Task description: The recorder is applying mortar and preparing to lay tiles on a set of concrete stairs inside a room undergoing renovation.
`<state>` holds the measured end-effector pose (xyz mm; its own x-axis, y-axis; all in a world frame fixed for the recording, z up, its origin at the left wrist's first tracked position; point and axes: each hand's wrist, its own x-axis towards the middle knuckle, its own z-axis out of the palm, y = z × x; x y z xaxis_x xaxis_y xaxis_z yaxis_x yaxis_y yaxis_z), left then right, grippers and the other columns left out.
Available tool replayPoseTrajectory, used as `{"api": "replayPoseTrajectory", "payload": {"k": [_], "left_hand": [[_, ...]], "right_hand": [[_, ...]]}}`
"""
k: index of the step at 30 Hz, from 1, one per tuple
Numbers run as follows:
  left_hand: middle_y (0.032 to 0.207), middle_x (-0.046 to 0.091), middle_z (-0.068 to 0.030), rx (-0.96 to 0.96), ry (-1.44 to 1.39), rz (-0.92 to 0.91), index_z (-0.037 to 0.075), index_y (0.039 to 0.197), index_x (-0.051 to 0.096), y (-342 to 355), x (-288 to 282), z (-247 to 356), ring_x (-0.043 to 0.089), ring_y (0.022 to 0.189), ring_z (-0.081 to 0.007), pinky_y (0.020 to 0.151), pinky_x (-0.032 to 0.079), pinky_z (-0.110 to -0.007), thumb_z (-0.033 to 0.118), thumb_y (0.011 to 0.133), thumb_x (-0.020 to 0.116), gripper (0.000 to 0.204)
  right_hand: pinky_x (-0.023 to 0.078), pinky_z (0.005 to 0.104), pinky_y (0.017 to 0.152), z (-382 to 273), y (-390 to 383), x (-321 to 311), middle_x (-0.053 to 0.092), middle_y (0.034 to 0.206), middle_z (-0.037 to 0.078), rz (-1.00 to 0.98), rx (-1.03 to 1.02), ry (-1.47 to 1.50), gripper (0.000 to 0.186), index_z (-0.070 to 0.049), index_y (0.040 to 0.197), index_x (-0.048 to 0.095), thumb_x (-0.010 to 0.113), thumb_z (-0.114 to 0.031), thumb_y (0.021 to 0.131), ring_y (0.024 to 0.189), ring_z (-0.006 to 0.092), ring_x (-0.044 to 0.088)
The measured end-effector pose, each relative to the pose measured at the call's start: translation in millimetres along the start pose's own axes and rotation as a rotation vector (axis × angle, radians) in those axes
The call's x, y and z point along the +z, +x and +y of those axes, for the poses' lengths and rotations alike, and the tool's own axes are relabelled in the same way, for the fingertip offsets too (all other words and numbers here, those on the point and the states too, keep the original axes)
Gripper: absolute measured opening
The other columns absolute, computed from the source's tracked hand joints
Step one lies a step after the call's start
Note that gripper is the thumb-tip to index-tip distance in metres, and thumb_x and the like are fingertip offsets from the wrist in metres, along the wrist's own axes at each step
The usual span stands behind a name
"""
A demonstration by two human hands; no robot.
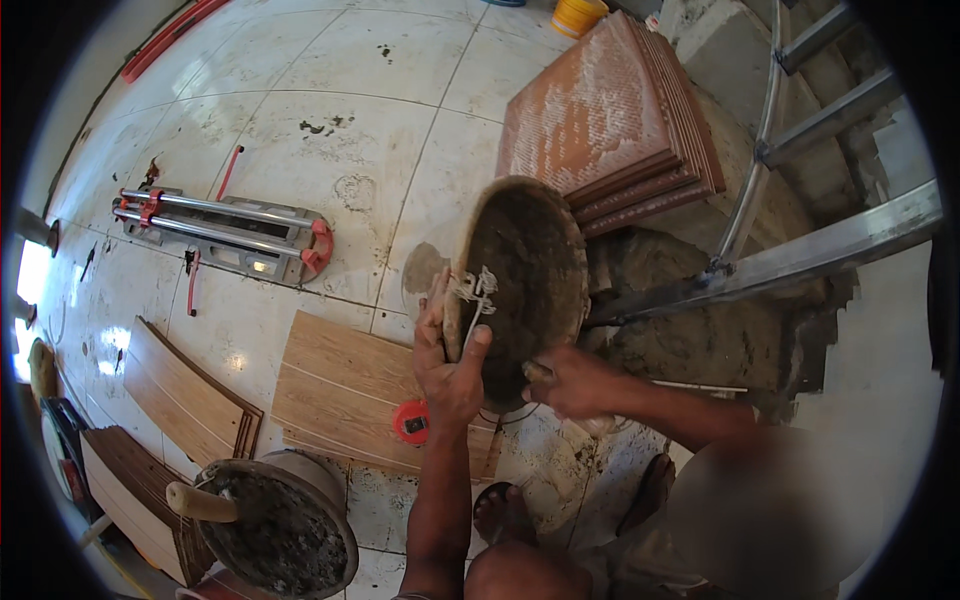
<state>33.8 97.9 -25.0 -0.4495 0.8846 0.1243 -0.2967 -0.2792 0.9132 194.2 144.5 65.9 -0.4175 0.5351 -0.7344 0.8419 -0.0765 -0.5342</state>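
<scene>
A round mortar bucket (500,225), caked with grey mortar inside, stands tilted in front of me. My left hand (452,365) grips its near-left rim, fingers outside and thumb over the edge. Pale knotted cord (480,287) hangs at the rim beside that hand. My right hand (580,385) is closed around a short handle (538,372) at the bucket's near side. Whatever the handle belongs to is hidden in the dark of the bucket.
Reddish tiles (590,110) are stacked beyond the bucket, beside a metal ladder (800,265). A tile cutter (225,235) lies left. Wood-look planks (340,385) carry a red tape measure (411,422). A second mortar bucket (335,500) with a wooden-handled tool (205,503) stands lower left.
</scene>
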Motion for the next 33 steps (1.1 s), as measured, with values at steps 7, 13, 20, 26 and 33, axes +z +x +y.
{"api": "replayPoseTrajectory", "payload": {"k": [7,13,20,26,33], "left_hand": [[0.152,0.048,-0.0215,0.067,0.048,-0.009,-0.002,0.137,0.052,-6,11,0,0.036,0.147,-0.0345,0.124,0.012,-0.05,0.016,0.092,0.072,0.052],[0.15,0.048,-0.0173,0.013,0.021,0.02,-0.002,0.138,0.048,-12,3,-6,0.046,0.138,-0.0272,0.12,0.025,-0.043,0.01,0.094,0.069,0.05],[0.135,0.053,-0.0076,0.041,-0.073,0.121,0.0,0.144,0.044,3,-13,4,0.049,0.121,-0.0152,0.106,0.038,-0.031,0.012,0.099,0.061,0.049],[0.136,0.052,-0.0079,0.025,-0.041,0.246,0.0,0.143,0.044,13,-34,-3,0.048,0.124,-0.0165,0.11,0.034,-0.032,0.014,0.101,0.06,0.047],[0.134,0.054,-0.0077,0.039,-0.08,0.357,-0.001,0.141,0.047,31,-53,-8,0.049,0.123,-0.0145,0.108,0.035,-0.031,0.011,0.103,0.056,0.041]], "right_hand": [[0.053,0.0375,0.058,-12,13,2,0.065,0.072,0.012,-0.047,0.064,0.237,0.033,0.007,0.096,0.06,0.069,-0.025,0.092,0.06,0.0207,0.068],[0.05,0.0356,0.055,0,-4,10,0.064,0.073,0.01,0.021,-0.033,0.256,0.032,0.005,0.097,0.061,0.07,-0.025,0.091,0.058,0.0189,0.065],[0.052,0.0352,0.053,-8,35,25,0.061,0.071,0.01,0.007,-0.143,0.458,0.033,0.009,0.094,0.058,0.071,-0.021,0.092,0.057,0.0182,0.064],[0.05,0.0297,0.052,-5,37,32,0.06,0.074,0.005,-0.02,-0.208,0.645,0.024,0.004,0.096,0.06,0.07,-0.017,0.093,0.055,0.012,0.059],[0.051,0.0276,0.053,-26,30,12,0.06,0.076,0.003,0.114,-0.41,0.633,0.029,0.005,0.11,0.06,0.068,-0.018,0.093,0.056,0.0087,0.058]]}}
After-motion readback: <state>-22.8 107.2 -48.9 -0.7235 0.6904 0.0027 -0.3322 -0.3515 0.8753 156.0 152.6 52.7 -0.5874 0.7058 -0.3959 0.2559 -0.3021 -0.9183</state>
